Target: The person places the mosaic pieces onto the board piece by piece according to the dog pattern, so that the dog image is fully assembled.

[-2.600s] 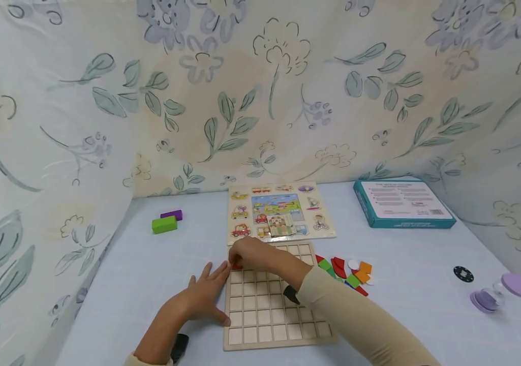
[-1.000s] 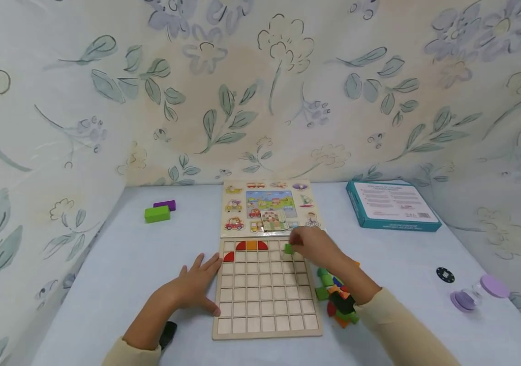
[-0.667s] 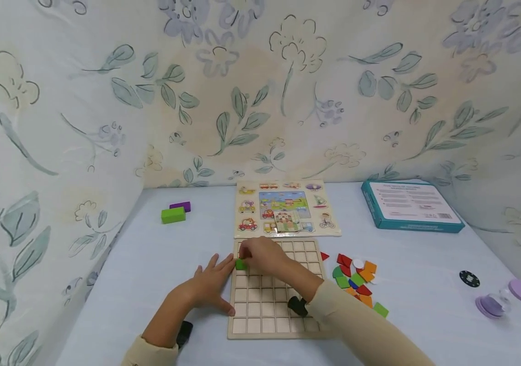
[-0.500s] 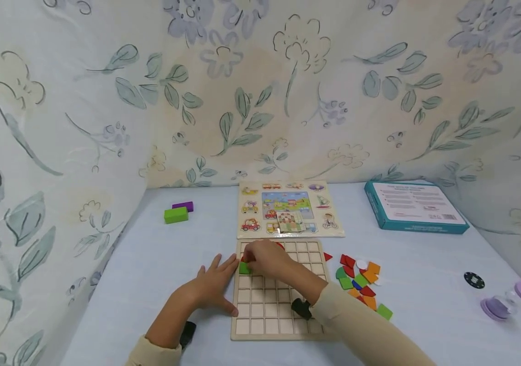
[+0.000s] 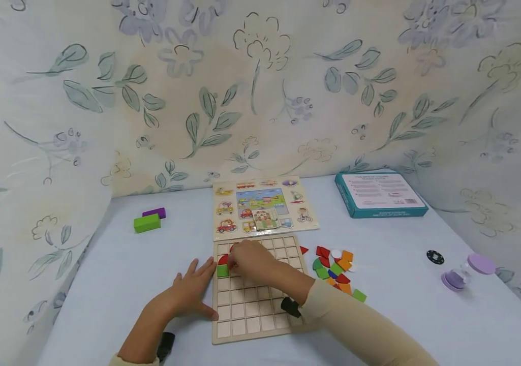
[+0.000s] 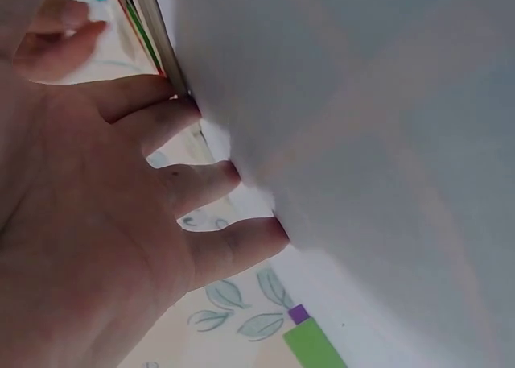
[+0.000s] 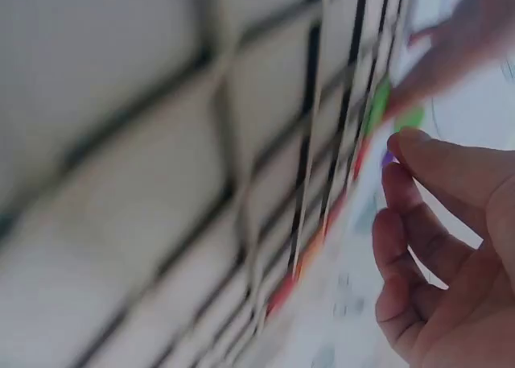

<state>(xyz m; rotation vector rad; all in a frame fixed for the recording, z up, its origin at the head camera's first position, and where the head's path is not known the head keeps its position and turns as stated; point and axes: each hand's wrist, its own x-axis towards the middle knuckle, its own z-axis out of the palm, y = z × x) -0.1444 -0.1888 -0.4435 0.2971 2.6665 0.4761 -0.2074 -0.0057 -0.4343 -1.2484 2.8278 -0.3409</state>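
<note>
A wooden grid board (image 5: 230,312) lies on the table. In its left column a green square tile (image 5: 222,271) sits just below a red quarter-round tile (image 5: 223,260). My right hand (image 5: 252,262) hovers over the upper rows beside these tiles and hides part of the top row. In the right wrist view its fingers (image 7: 394,247) are loosely bent and hold nothing, while the green tile (image 7: 376,106) lies in the grid beyond. My left hand (image 5: 187,295) rests on the table with fingers spread, fingertips and thumb tip at the board's left edge.
Several loose coloured tiles (image 5: 335,269) lie right of the board. Behind it is a picture puzzle (image 5: 221,202) with a small card (image 5: 266,219). A teal box (image 5: 381,195), a black chip (image 5: 435,257), an hourglass (image 5: 457,279) and a green block (image 5: 147,223) stand farther out.
My right hand brought a green tile from the board's upper right to the left column, set it under the red tile and let go. The left hand stayed at the edge.
</note>
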